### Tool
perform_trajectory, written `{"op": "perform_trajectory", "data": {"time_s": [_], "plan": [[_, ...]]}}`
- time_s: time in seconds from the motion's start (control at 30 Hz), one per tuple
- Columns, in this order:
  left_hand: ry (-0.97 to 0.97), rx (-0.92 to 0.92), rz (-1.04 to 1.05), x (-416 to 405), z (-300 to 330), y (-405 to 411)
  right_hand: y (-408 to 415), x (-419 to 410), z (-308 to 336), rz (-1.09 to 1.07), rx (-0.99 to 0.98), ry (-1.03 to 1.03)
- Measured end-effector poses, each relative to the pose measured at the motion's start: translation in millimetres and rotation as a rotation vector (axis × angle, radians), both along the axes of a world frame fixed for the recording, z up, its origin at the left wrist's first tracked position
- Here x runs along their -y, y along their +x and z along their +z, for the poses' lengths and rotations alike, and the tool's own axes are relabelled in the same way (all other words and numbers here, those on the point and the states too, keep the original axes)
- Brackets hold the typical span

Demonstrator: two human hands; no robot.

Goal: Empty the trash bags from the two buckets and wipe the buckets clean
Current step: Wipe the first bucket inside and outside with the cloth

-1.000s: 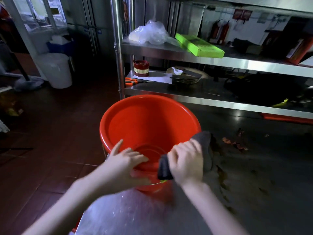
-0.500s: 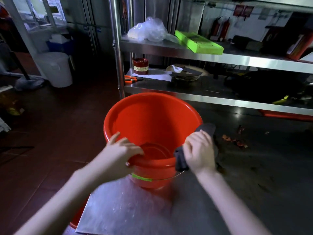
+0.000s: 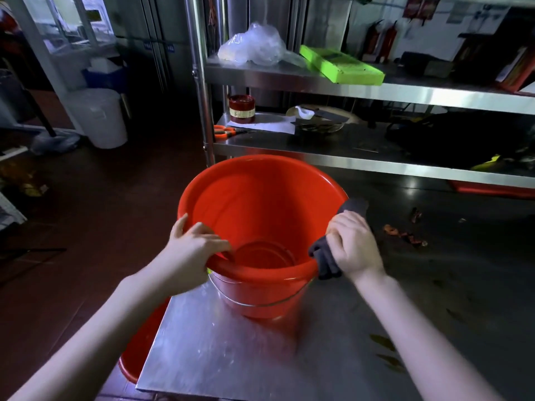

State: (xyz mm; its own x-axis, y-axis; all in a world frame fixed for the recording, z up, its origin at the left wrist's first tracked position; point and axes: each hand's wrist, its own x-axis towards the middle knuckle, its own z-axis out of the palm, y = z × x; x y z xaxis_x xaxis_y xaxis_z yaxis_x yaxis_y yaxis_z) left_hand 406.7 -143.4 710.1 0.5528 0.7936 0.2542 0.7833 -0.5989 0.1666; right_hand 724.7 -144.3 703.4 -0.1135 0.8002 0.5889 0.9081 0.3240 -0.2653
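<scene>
A: Step in hand?
B: Wiping the rim of the red bucket [image 3: 260,215], I'd say. It stands upright on the steel table [image 3: 220,351], no bag in it. Left hand [image 3: 191,250] curled over the near-left rim, fingers hooked inside, bracing. Right hand [image 3: 354,246] closed on a dark cloth [image 3: 325,260] pressed to the right rim.

A: How to do it well?
B: Keep the left grip firm so the bucket doesn't spin or tip; run the cloth round the lip, then down the inner wall to the base.

A: Edges, room?
B: Bucket sits near the table's left edge, so don't push leftward. A second red bucket [image 3: 139,354] is on the floor just below that edge. Shelf rack [image 3: 347,163] is close behind; food scraps [image 3: 404,234] to the right. Open tabletop nearer the person.
</scene>
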Motion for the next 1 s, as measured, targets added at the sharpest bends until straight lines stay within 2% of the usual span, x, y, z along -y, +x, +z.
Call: {"op": "perform_trajectory", "data": {"time_s": [0.1,0.2,0.3,0.37,0.43,0.53,0.63,0.7,0.83,0.93,1.0], "plan": [[0.082,0.029,-0.068,32.0,-8.0,39.5,-55.2,25.0,-9.9,-0.103,-0.013,0.096],[0.076,0.165,0.045,43.1,-13.2,57.4,-86.6,46.2,-17.1,-0.041,0.043,0.138],[0.000,0.217,0.042,34.2,-9.9,47.2,-53.1,34.3,-7.3,0.153,0.129,0.135],[-0.067,0.180,0.034,22.3,-4.9,37.3,-12.2,13.0,0.7,0.220,0.199,0.035],[-0.125,0.161,0.014,6.6,0.2,27.4,20.3,-6.5,9.5,0.166,0.181,-0.119],[-0.160,0.148,0.052,-3.0,6.1,16.5,21.8,-16.9,7.5,0.023,0.086,-0.141],[0.033,0.003,0.030,12.8,-2.4,33.6,-25.2,3.2,-2.2,-0.112,-0.021,0.005],[0.142,-0.017,0.001,23.9,-13.8,44.2,-59.8,25.9,-9.8,-0.138,-0.013,0.077],[0.182,0.110,-0.049,14.5,-21.3,30.8,-63.9,46.0,-9.5,0.069,0.103,0.121],[0.169,0.109,-0.114,-0.4,-21.8,16.1,-4.0,13.3,-2.8,0.201,0.196,0.023],[0.151,0.118,-0.126,-12.3,-19.8,13.6,32.2,-16.2,7.6,0.124,0.134,-0.192]]}}
